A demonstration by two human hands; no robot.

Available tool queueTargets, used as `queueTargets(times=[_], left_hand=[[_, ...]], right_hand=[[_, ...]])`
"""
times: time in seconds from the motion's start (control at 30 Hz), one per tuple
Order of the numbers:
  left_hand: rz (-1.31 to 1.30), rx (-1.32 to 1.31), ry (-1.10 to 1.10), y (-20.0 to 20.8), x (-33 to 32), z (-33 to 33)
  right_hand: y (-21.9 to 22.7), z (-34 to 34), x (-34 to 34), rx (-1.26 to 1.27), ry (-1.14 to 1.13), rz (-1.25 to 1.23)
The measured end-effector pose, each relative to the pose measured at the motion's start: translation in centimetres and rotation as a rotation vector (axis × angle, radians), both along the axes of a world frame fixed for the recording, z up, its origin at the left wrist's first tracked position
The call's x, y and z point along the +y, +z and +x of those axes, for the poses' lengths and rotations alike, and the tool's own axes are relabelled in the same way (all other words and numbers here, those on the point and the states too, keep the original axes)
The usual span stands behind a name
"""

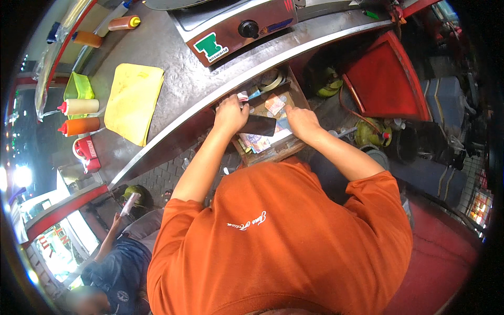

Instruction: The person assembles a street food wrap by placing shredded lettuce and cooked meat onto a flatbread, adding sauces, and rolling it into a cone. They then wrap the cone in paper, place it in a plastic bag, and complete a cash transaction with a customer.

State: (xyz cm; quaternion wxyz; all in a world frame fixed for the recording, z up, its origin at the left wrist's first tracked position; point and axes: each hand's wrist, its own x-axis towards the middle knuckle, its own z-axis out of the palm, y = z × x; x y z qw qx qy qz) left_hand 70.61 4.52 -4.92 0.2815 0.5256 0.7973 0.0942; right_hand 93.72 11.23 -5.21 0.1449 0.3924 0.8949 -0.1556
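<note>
An open wooden drawer (299, 90) sits under the counter, with banknotes (255, 143) and coins lying in it. My left hand (231, 113) is over the drawer's left side, its fingers curled down. A small white and red piece (242, 96) shows at its fingertips; what the fingers hold is hidden. Beside that hand lies a dark flat rectangular thing (261, 126), over some of the notes. My right hand (303, 124) is closed at the drawer's right side, thumb and finger at the edge of an orange-pink banknote (274, 104). A tape roll (274, 81) rests at the drawer's back.
On the metal counter stand a stove (236, 31) with a knob, a yellow cloth (134, 102), sauce bottles (81, 126) and a red tape dispenser (88, 153). Green gas cylinders (371, 132) and a red panel (386, 79) are at right. A seated person (123, 268) is at lower left.
</note>
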Motion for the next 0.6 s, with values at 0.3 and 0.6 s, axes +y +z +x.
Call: queueTargets(times=[0.3,0.6], left_hand=[[0.405,-1.105,0.296,0.6,-6.3,2.1],[0.551,-1.231,0.372,1.7,-5.4,0.4]], right_hand=[[3.5,-0.9,0.1,0.890,0.064,-0.017],[-2.6,-5.3,-2.4,0.138,0.286,-0.465]])
